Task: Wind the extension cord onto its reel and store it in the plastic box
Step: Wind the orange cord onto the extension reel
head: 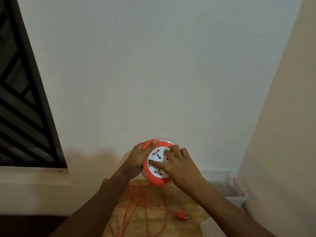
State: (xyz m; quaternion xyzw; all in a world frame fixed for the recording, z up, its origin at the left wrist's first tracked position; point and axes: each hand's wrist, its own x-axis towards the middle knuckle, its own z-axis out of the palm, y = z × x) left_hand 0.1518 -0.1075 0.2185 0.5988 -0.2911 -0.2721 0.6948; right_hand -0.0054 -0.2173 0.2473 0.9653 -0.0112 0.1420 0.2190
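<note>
So the round orange plastic cord reel with the white socket face (156,164) was held up off the wooden table (185,202), tilted so the sockets faced the camera, close to the pale wall (153,65). The left hand (139,158) gripped it from the left side, fingers (147,145) curled round the rim, and a loop of the thin orange extension cord (145,200) ran over the top of that hand. The right hand (177,164) lay across the white face, its fingers (168,152) bent and a bit spread, tips pressing on the face near the middle. Couldn't tell whether it was pinching a knob under there or just pressing, the hand hid that spot.

Most of the cord was nowhere near wound. It hung from the bottom of the reel and lay in loose tangled loops on the table, running off the lower edge of the view. The orange two-pin plug (181,216) lay flat on the wood to the right of the loops, pins pointing right, apart from both hands.

The clear plastic storage box (227,187) sat at the right end of the table up against the cream side wall, with an orange clip (238,186) on its right end. Something clear and flat (207,225), maybe its lid, lay nearer the camera. A dark window grille (22,100) filled the left side.
</note>
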